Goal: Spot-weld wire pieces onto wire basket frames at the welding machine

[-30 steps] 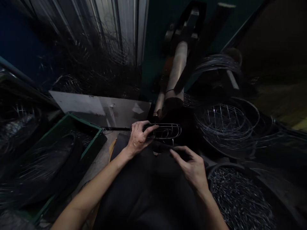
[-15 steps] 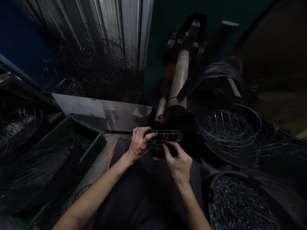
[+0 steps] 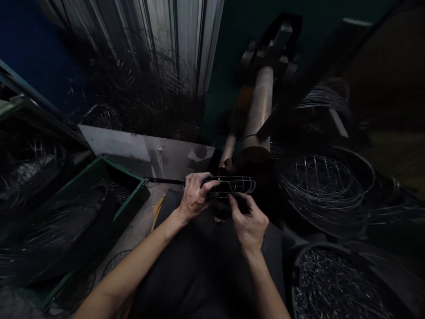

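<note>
A round wire grille is held nearly level in front of my body, beside the lower end of a machine's metal arms. My left hand grips its left side, thumb and fingers wrapped round the wires. At the near edge, right of centre, my right hand pinches with thumb and forefinger; whether it holds the grille's wire or a small piece there is too dark to tell. The thick pale cylinder of the machine slants down just beyond the grille.
On the left stand a green crate and a dark basket with wire pieces. At right, wire grilles lie stacked above a tub of short metal pieces. A pale panel stands behind.
The view has shifted a little, so the machine and the right-hand grilles appear farther right. Both hands keep nearly the same pose at the grille.
</note>
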Tool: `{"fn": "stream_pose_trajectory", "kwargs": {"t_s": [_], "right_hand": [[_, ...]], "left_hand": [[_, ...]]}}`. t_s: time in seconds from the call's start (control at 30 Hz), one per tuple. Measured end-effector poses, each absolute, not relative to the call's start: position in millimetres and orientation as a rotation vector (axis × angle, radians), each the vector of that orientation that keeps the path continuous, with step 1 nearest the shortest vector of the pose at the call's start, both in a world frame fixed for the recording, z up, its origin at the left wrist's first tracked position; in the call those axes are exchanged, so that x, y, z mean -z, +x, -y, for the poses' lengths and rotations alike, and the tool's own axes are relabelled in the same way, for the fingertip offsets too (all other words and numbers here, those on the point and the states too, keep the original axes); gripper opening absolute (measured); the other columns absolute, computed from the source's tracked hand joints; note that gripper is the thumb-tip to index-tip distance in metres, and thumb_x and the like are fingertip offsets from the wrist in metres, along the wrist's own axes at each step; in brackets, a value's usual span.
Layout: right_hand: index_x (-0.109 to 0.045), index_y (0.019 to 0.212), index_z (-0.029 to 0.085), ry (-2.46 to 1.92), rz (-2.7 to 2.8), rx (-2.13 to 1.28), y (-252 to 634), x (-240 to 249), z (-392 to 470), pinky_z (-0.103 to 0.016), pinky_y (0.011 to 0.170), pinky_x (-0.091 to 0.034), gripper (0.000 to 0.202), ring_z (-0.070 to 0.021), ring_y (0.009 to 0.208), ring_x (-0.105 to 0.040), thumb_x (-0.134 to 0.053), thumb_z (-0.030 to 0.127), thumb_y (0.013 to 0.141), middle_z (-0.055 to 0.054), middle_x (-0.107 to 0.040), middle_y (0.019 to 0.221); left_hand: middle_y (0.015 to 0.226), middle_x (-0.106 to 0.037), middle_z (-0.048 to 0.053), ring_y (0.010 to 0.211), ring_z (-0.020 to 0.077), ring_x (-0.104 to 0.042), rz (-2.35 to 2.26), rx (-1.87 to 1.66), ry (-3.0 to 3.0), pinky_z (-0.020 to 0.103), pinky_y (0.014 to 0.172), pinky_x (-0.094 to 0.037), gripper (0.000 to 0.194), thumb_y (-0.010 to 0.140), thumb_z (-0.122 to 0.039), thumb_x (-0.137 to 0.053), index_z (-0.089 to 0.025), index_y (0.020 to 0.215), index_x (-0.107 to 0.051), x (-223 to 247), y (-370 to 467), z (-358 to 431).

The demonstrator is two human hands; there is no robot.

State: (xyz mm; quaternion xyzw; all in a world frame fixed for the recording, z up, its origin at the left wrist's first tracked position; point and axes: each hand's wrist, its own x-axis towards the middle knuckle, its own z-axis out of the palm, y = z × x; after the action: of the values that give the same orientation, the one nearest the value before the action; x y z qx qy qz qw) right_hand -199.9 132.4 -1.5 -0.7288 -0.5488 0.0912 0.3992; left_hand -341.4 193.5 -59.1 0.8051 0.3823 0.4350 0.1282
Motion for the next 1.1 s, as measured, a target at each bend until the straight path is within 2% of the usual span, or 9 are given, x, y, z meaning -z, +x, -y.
{"fn": "stream_pose_trajectory", "kwargs": {"t_s": [0.33, 1.1], "right_hand": [[-0.068, 0.085, 0.022, -1.885, 1.319, -0.329, -201, 6, -135, -0.023, 0.060, -0.047, 0.021, -0.0138, 0.065, -0.064, -0.061, 0.041, 0.079, 0.000, -0.069, 0.077], [-0.066, 0.082, 0.018, -1.797, 1.421, -0.131, -199, 15, -139, -0.019, 0.059, -0.046, 0.019, -0.0100, 0.060, -0.061, -0.060, 0.036, 0.081, 0.000, -0.067, 0.072]], "left_hand": [[0.112, -0.051, 0.010, 0.101, 0.0245, -0.049, -1.110, -1.342, 2.373, 0.041, 0.087, -0.036, 0.035, 0.084, -0.028, -0.053, -0.025, 0.117, -0.045, 56, -337, -195], [0.111, -0.050, 0.011, 0.099, 0.0250, -0.050, -1.033, -1.436, 2.299, 0.041, 0.083, -0.039, 0.043, 0.079, -0.022, -0.060, -0.021, 0.117, -0.040, 64, -333, -200]]}}
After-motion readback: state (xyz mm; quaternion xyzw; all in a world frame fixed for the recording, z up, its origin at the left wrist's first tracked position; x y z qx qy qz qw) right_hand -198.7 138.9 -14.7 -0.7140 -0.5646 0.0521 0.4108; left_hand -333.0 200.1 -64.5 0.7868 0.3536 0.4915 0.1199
